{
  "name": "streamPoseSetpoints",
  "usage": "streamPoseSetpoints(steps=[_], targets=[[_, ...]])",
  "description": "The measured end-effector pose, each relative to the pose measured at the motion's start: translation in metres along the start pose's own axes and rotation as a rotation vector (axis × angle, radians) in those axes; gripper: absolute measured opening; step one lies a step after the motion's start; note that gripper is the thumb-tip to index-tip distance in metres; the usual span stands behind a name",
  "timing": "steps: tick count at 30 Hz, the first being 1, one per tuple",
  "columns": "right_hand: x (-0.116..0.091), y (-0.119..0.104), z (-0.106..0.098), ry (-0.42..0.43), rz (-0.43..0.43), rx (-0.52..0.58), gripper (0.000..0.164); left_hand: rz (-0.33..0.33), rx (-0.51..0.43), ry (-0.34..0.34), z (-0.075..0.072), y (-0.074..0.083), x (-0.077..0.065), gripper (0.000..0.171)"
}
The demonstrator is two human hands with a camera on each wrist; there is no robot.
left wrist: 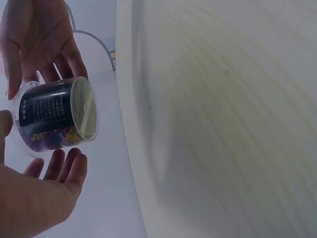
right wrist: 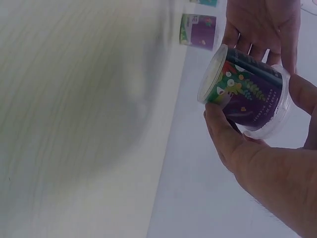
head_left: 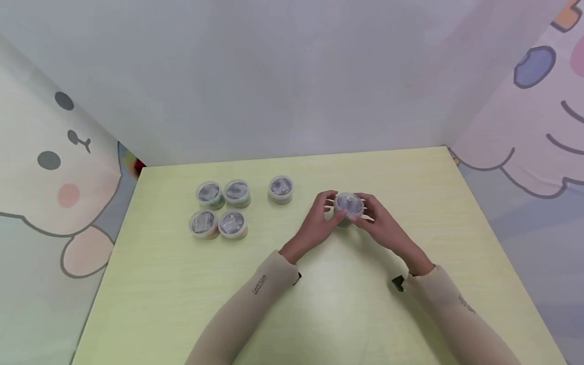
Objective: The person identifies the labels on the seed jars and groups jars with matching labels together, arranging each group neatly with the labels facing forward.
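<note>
A round clear plastic tub (head_left: 349, 204), with a printed label and a lid, is held between both hands above the table. My left hand (head_left: 319, 223) grips it from the left, its thumb near the lid's front edge. From the right, my right hand (head_left: 379, 223) holds it with the thumb at the lid and the fingers about the side. The tub's label (right wrist: 252, 91) shows purple with flowers and leaves in the right wrist view. A dark label panel with small print (left wrist: 47, 109) appears in the left wrist view.
A single similar tub (head_left: 280, 189) stands left of the hands. Farther left, several more tubs (head_left: 232, 224) form two rows on the pale yellow table (head_left: 328, 309). A white curtain-like wall (head_left: 292, 86) rises behind the table, with cartoon-printed sheets at both sides.
</note>
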State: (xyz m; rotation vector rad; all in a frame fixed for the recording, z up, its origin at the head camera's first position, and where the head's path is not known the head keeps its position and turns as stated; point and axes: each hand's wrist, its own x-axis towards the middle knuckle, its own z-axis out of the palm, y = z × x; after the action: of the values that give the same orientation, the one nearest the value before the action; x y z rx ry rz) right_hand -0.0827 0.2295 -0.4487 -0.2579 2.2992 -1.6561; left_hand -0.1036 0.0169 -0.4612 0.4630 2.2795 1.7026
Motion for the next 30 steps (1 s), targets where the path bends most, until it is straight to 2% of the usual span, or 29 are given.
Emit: streamPoseSetpoints(steps=[8,18,23,30], targets=[[-0.002,-0.001,0.012,-0.086,-0.026,0.026,0.06,-0.075,-0.056,-0.074,-0.013,-0.005,-0.023,0.071],[-0.002,-0.01,0.027,-0.213,-0.102,0.06,0.053,-0.092,-0.098,-0.056,-0.024,-0.008,-0.046,0.071],[-0.001,-0.012,0.038,-0.2,-0.127,0.062,0.054,-0.083,-0.127,0.004,-0.027,-0.008,-0.056,0.066],[0.001,-0.012,0.059,-0.081,-0.151,0.089,0.058,-0.079,-0.163,0.136,-0.027,-0.012,-0.064,0.062]])
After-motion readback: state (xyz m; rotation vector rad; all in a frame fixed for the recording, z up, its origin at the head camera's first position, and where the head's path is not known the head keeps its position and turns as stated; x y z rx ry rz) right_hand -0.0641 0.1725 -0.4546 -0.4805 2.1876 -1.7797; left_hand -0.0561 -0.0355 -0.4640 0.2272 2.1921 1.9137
